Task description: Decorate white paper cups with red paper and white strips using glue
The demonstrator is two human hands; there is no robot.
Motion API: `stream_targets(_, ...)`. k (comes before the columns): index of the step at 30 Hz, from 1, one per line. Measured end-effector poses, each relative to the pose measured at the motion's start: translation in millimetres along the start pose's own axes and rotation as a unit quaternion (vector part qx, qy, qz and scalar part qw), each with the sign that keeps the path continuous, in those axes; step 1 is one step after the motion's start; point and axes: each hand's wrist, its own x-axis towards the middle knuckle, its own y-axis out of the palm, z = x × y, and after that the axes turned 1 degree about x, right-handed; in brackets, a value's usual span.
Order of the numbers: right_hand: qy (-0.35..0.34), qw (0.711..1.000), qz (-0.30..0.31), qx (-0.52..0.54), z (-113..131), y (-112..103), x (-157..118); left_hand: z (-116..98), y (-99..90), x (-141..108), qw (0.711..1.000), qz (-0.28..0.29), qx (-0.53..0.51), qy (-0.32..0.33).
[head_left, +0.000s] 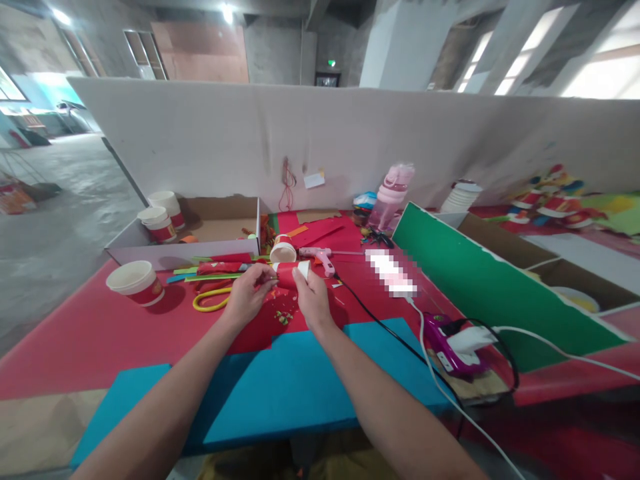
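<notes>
A paper cup (286, 275) with a red band lies sideways between my hands, its white rim toward the right. My right hand (314, 297) is closed around the rim end, thumb along the side. At the other end, my left hand (250, 291) pinches with its fingertips against the cup; any small piece between them is too small to make out. Just behind stands a second paper cup (283, 251), tipped with its opening toward me. A pink glue gun (320, 258) lies beside it. Yellow-handled scissors (212, 300) lie left of my left hand.
A larger paper cup (136, 283) stands left, before an open cardboard box (185, 251) with more cups. Small scraps (283, 318) lie on the red table covering. Right are a pink bottle (393, 197), a purple power strip (457, 347) with cords, and a green-sided divided box (480, 293).
</notes>
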Motion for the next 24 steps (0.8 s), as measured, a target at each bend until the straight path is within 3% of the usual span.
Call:
stream_targets(7, -0.013, 0.999, 0.013, -0.030, 4, 0, 1, -1, -4.2, 0, 1.000, 0.027, -0.007, 0.006)
stream_targets(13, -0.027, 0.998, -0.011, -0.050, 10, -2, 0, -12, -0.4, 1, 0.983, -0.088, -0.124, -0.102)
stream_targets(16, -0.069, 0.995, 0.014, -0.075, 15, -1, -3, -15, 0.3, 1, 0.964, -0.050, -0.217, -0.146)
stream_targets(19, -0.106, 0.992, 0.062, -0.036, 19, 1, -5, -14, -2.7, 2, 0.940, -0.020, -0.314, -0.133)
stream_targets(24, -0.062, 0.993, 0.103, 0.011, 20, -3, -2, -5, -19.8, 7, 0.927, -0.039, -0.356, -0.110)
